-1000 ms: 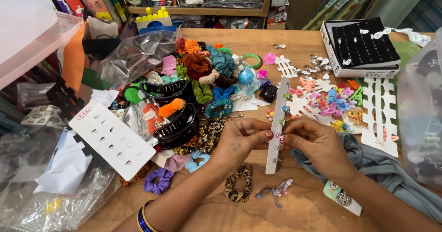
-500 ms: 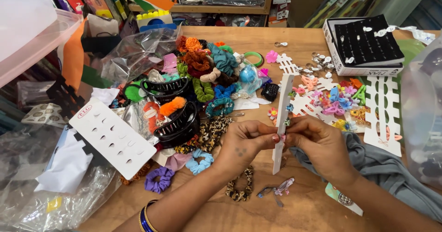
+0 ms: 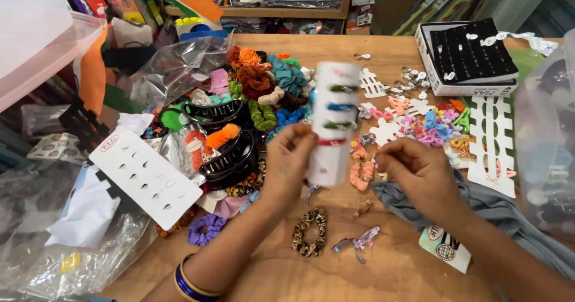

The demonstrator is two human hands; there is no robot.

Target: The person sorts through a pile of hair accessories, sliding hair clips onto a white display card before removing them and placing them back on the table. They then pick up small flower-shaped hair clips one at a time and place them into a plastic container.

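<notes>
Hands meet over the middle of the wooden table (image 3: 395,56). The left hand (image 3: 290,161) is clamped on one white display card (image 3: 332,122), thumb and fingers pinching its lower edge so that it stands upright and slightly blurred; four small clips sit in a column on its face — green, blue, green, then red nearest the fingers. The right hand (image 3: 416,170) hovers just beside the card's lower right, apart from it, fingers curled loosely together and holding nothing that can be made out. Below the left hand lies one leopard-print scrunchie (image 3: 309,232), and further left one purple scrunchie (image 3: 205,229). Under the right wrist spreads one grey cloth (image 3: 479,209). Left of the left hand are two black claw clips (image 3: 230,155) and one white punched card (image 3: 144,176). Beyond the card is a heap of scrunchies (image 3: 263,89) — too tangled to count. Well beyond the right hand sits one black ring tray (image 3: 470,53).
</notes>
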